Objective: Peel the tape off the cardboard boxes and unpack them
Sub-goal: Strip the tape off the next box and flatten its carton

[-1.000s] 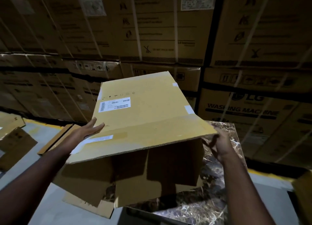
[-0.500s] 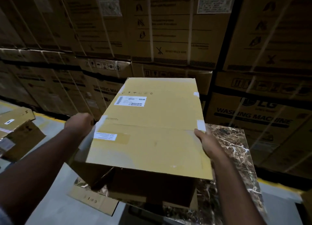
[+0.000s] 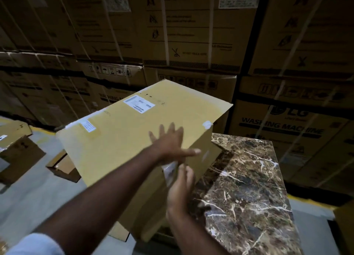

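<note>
The large yellow-brown cardboard box (image 3: 134, 149) lies tilted on the left edge of the brown marble-patterned counter (image 3: 247, 187), its long axis running from 7 to 1 o'clock. A strip of clear tape (image 3: 169, 170) shows at its near right corner, at 12 o'clock from the right hand (image 3: 181, 189). The left hand (image 3: 170, 143) presses flat on the top face, fingers spread. The right hand, the nearer one, reaches for the tape with relaxed fingers, holding nothing

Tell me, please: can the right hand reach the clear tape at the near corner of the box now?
Probably yes. The right hand is right beside the tape on the box, nothing between; the left hand lies flat above it.
</note>
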Demonstrator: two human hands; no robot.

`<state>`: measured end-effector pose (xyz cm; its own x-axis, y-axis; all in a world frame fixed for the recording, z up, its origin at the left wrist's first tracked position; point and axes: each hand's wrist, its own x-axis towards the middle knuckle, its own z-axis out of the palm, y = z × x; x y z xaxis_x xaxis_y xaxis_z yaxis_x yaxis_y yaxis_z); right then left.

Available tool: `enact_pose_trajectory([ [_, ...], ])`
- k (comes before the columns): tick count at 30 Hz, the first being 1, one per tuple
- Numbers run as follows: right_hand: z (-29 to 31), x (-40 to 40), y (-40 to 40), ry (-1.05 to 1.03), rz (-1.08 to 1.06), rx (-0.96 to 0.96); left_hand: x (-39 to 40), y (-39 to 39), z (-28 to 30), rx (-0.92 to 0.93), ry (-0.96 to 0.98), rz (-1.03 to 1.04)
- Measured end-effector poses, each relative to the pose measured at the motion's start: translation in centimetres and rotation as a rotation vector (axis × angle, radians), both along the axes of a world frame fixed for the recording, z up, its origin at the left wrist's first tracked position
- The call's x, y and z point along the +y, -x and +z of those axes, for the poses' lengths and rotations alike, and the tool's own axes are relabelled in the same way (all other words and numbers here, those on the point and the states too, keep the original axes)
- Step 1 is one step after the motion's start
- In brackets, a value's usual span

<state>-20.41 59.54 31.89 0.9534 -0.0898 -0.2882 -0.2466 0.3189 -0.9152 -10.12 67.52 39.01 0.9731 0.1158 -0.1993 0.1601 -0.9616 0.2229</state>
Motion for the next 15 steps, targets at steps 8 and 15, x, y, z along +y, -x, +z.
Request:
enact_pose_trajectory([
  [8,0.9,-10.2,-17.9,0.045,0.046,0.119,1.2,2.7,0.5,-0.003,-0.052,-0.17],
  [15,-1.4,-7.9,-16.6,0.359,0.415,0.035,6.1,4.9,0.3,0.021,0.094,-0.237],
])
